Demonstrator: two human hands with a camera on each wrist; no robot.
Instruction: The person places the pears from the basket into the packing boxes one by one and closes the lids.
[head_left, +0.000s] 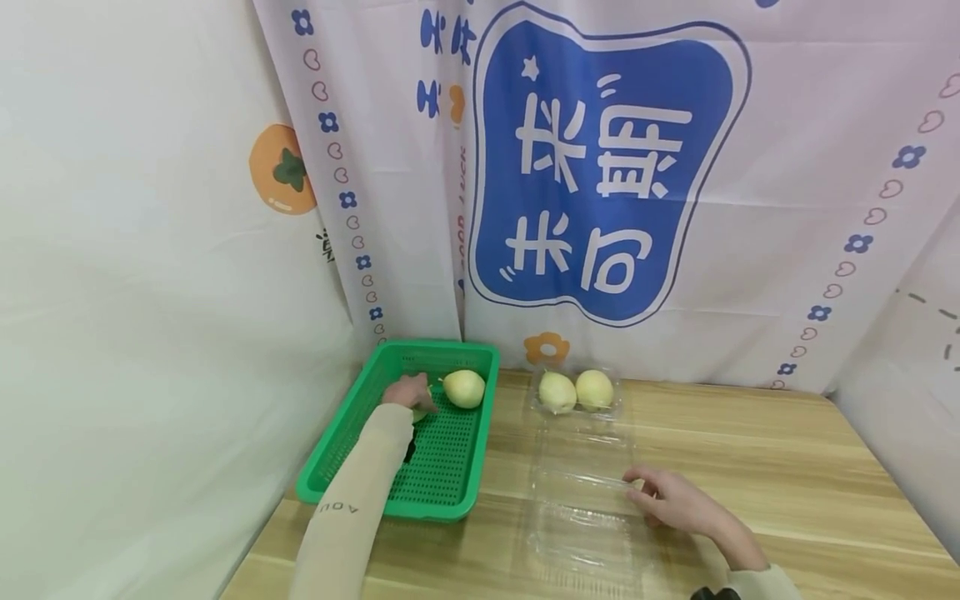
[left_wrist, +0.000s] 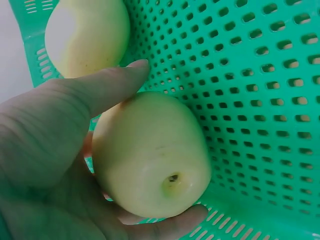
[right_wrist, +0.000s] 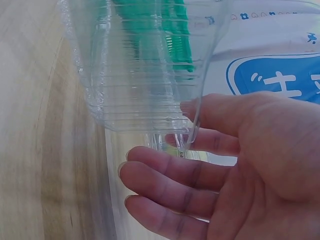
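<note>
My left hand (head_left: 408,393) reaches into the green plastic basket (head_left: 486,433), its thumb and fingers curled round a pale yellow-green pear (left_wrist: 155,160). In the left wrist view the pear's dimpled end faces the camera. Another pear (head_left: 463,389) lies beside it at the basket's back right. On the table, a clear plastic clamshell box (head_left: 581,533) lies unfolded, with two pears (head_left: 557,392) side by side in its far part. My right hand (head_left: 671,497) pinches the box's right edge between thumb and index finger; its other fingers (right_wrist: 170,185) stay loosely bent below.
The wooden table (head_left: 757,450) stretches to the right of the box. A white printed curtain (head_left: 405,208) hangs right behind the basket and box, and a white cloth wall (head_left: 150,292) rises on the left.
</note>
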